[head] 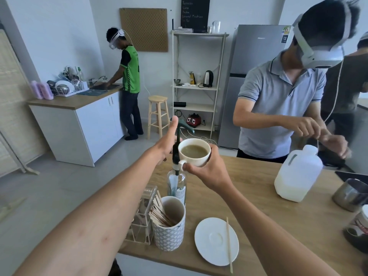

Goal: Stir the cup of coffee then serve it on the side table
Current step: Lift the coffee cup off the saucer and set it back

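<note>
A white cup of coffee [194,152] with pale brown liquid is lifted above the wooden counter [258,196]. My right hand [207,172] grips it from below, thumb at the handle. Just left of the cup, my left hand [166,142] is stretched forward, holding nothing, with the thumb raised and the fingers apart. A white saucer [214,241] lies on the counter near the front edge. A thin wooden stir stick [229,245] rests across its right side.
A pump bottle [176,182] stands right under the cup. A patterned cup of wooden sticks [169,226] and a clear box [143,220] stand front left. A milk jug [296,176] and steel pitcher [350,194] sit right. A person in grey [278,100] works across the counter; another [129,76] stands at the sink.
</note>
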